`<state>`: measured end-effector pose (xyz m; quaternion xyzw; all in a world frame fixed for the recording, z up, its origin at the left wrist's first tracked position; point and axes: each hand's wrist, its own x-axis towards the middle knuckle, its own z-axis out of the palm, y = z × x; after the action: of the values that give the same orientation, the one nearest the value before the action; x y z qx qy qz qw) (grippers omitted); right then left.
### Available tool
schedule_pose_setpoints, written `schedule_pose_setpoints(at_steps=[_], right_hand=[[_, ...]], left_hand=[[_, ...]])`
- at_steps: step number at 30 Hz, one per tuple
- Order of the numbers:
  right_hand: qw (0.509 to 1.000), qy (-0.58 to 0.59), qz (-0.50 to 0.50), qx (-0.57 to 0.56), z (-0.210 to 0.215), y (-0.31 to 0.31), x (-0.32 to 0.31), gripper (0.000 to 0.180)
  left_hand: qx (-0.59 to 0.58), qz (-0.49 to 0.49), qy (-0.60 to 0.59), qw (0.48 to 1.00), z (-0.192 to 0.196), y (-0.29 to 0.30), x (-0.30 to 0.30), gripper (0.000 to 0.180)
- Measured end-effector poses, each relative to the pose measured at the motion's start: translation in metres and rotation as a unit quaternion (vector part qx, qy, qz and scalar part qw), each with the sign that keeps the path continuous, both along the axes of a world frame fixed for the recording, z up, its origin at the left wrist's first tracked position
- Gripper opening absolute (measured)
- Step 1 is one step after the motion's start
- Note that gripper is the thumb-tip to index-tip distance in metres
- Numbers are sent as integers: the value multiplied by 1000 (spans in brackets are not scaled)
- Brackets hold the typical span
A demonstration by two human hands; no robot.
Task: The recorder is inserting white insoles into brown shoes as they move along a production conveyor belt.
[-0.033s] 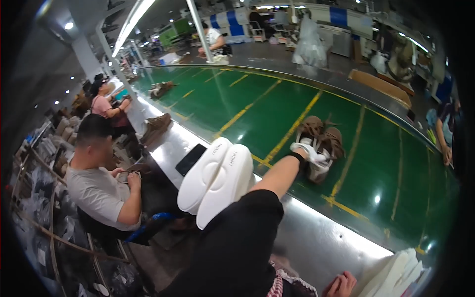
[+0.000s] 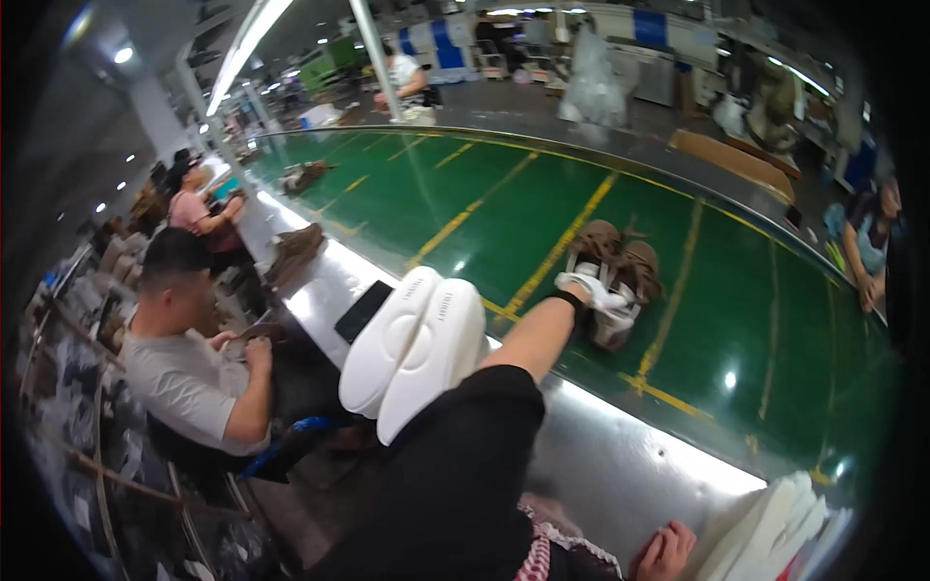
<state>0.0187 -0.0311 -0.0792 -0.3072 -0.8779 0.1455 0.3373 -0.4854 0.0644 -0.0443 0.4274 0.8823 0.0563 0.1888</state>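
My left hand (image 2: 586,289), in a white glove with a black band at the wrist, reaches over the green belt. Its fingers close on a pair of brown lace-up shoes (image 2: 620,263) with pale lower parts; the grip is partly hidden. Under that outstretched forearm and black sleeve, two white shoe soles (image 2: 426,339) lean side by side at the bench edge. At the bottom edge, my right hand (image 2: 665,550) is bare, its fingers loosely bent and slightly apart, with nothing visible in them. Beside it on the right stands a stack of white soles (image 2: 765,533).
A metal ledge (image 2: 601,450) runs along the green belt (image 2: 504,242), which has yellow lines. A dark flat object (image 2: 363,312) lies by the soles. More brown shoes (image 2: 295,254) sit farther left. A seated co-worker (image 2: 189,358) handles a shoe; another person (image 2: 872,242) stands at the right.
The whole view has shifted slightly, so most things sit a little farther left. My left hand stays on the brown shoes, and my right hand keeps its place near the white stack.
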Motion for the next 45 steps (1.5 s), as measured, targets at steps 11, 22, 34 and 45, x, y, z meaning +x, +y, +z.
schedule_pose_setpoints(at_steps=[11,22,34,45], right_hand=[[999,47,2,-27,-6,9,9,9],[992,103,-10,-72,-10,-3,9,11],[957,177,-23,-227,18,-12,-55,16],[892,132,75,-425,1,-36,-173,12]], left_hand=[[-58,-70,194,977,51,-29,33,35],[195,-170,63,964,21,-74,120,39],[260,-376,43,888,-50,-165,276,60],[315,-408,37,856,-86,-182,322,64]])
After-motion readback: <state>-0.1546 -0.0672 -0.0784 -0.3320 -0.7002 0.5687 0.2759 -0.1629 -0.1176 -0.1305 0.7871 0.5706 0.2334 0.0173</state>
